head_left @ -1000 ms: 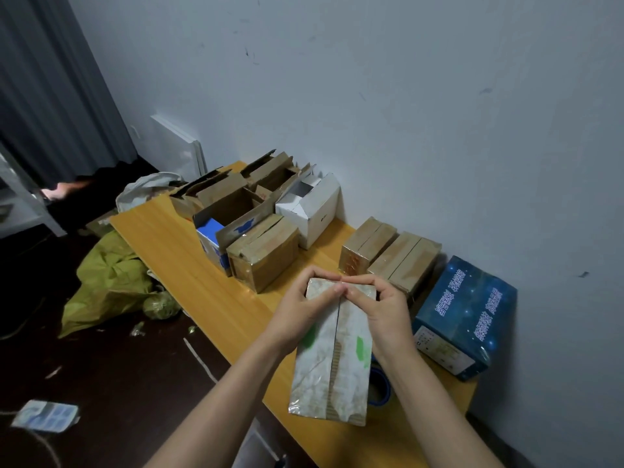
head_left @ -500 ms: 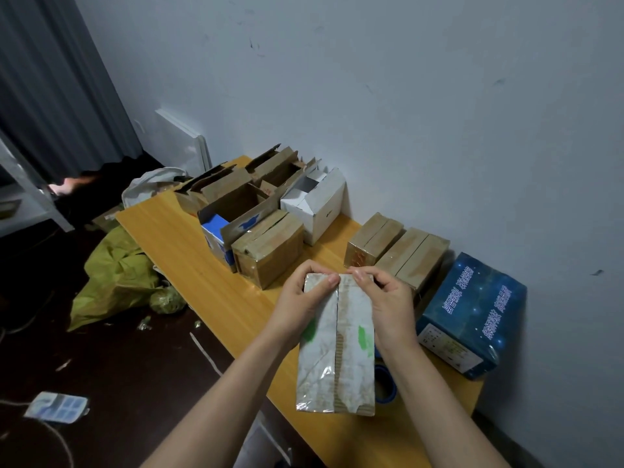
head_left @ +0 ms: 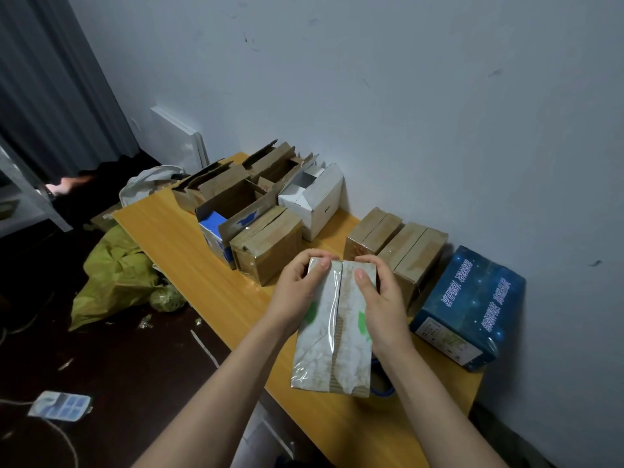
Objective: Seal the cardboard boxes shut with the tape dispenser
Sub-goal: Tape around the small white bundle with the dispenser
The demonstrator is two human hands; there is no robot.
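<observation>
Box, long axis away from you; your left hand, right hand clasp far end, thumbs flanking seam.

Glossy clear tape shines along the seam of a pale, scuffed cardboard box, its paper face worn rough, on a smooth yellow wood-grain tabletop. Nearby: matt brown cardboard boxes, a glossy dark blue printed box and a crinkled yellow-green plastic bag.
</observation>
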